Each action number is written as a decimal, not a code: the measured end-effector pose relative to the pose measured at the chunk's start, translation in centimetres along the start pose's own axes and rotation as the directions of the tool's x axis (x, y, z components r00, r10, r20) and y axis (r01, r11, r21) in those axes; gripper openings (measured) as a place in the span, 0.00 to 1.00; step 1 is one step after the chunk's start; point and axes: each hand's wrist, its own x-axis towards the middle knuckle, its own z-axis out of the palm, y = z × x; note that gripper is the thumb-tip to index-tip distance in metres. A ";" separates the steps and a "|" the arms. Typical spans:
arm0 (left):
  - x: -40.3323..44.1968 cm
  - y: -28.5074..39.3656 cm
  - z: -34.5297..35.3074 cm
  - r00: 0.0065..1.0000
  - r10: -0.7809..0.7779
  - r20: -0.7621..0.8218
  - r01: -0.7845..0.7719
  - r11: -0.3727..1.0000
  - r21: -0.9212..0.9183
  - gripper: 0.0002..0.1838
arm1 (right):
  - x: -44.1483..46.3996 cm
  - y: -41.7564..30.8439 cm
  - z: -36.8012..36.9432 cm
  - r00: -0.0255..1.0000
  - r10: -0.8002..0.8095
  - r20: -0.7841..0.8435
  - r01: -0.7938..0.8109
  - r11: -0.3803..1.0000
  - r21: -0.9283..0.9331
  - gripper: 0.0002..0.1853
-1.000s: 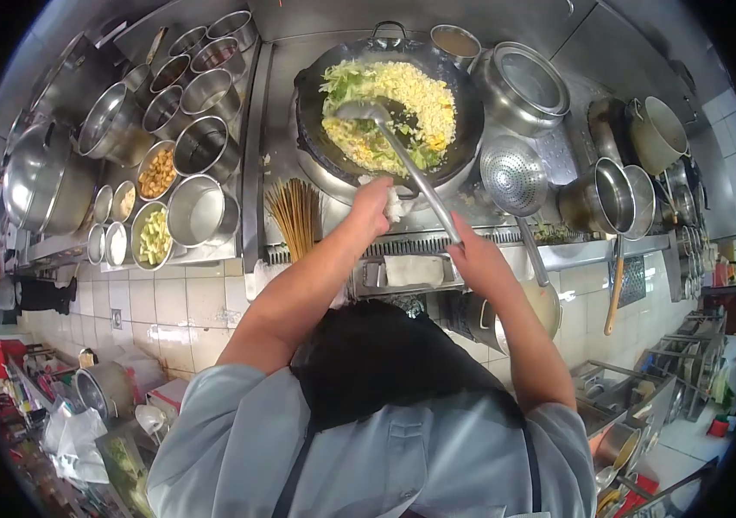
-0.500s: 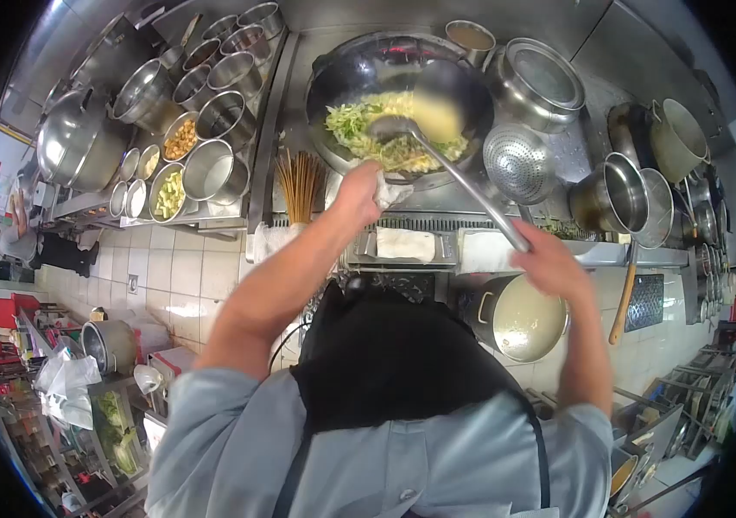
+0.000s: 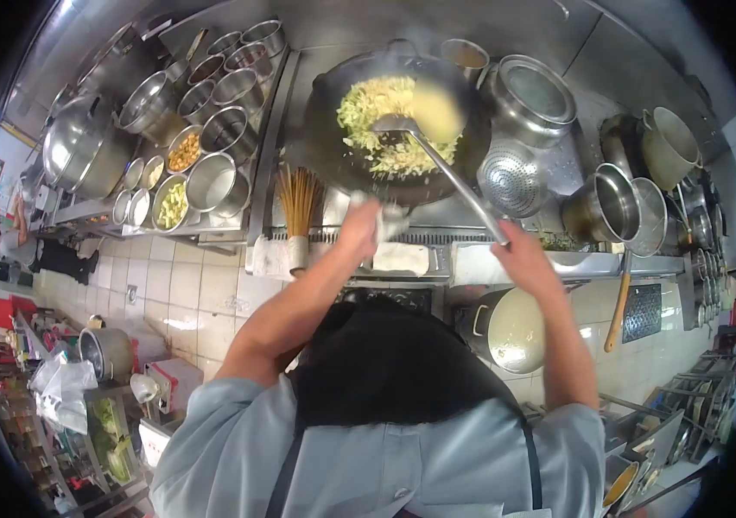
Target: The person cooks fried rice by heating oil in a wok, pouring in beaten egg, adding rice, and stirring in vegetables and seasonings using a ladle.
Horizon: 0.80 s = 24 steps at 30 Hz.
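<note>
A dark wok (image 3: 325, 129) sits on the stove, tilted toward me, with loose pale yellow and light green chopped food (image 3: 372, 104) inside. My right hand (image 3: 523, 255) is closed round the end of a long-handled metal wok ladle (image 3: 459, 177). The ladle's head reaches into the food. My left hand (image 3: 361, 229) is closed on a white cloth (image 3: 392, 223) by the wok's near rim. Whether it grips the rim through the cloth is hidden. A yellowish blur covers part of the wok's right side.
A bundle of thin bamboo sticks (image 3: 297, 203) stands left of the wok. Metal containers, one with diced pieces (image 3: 173, 205), line the left shelf. A perforated strainer (image 3: 512, 179) and a lidded pot (image 3: 536, 91) are at the right. A large pot (image 3: 515, 332) stands below my right arm.
The wok's tilt has changed and its food has shifted up and spread. My left hand has come slightly nearer me with the cloth. The right hand and ladle handle have moved slightly left.
</note>
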 end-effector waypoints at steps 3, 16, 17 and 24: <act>0.1 -3.1 -3.6 0.982 0.176 0.070 -0.183 0.977 0.107 0.16 | -0.5 -1.4 -0.3 0.994 0.019 -0.105 -0.006 0.993 0.121 0.31; 6.6 4.0 0.8 0.997 -0.003 -0.071 0.003 1.000 -0.011 0.19 | 2.0 3.2 -4.3 0.954 0.059 -0.295 -0.091 0.991 -0.095 0.27; 7.0 4.2 0.9 0.995 0.011 -0.096 -0.006 0.999 0.044 0.20 | 2.5 3.7 -3.9 0.948 -0.027 -0.316 -0.014 0.992 -0.127 0.28; 10.5 1.1 0.8 0.994 0.079 -0.073 -0.078 0.997 0.016 0.22 | 2.8 5.7 -1.3 0.968 0.109 -0.225 -0.098 0.994 0.057 0.25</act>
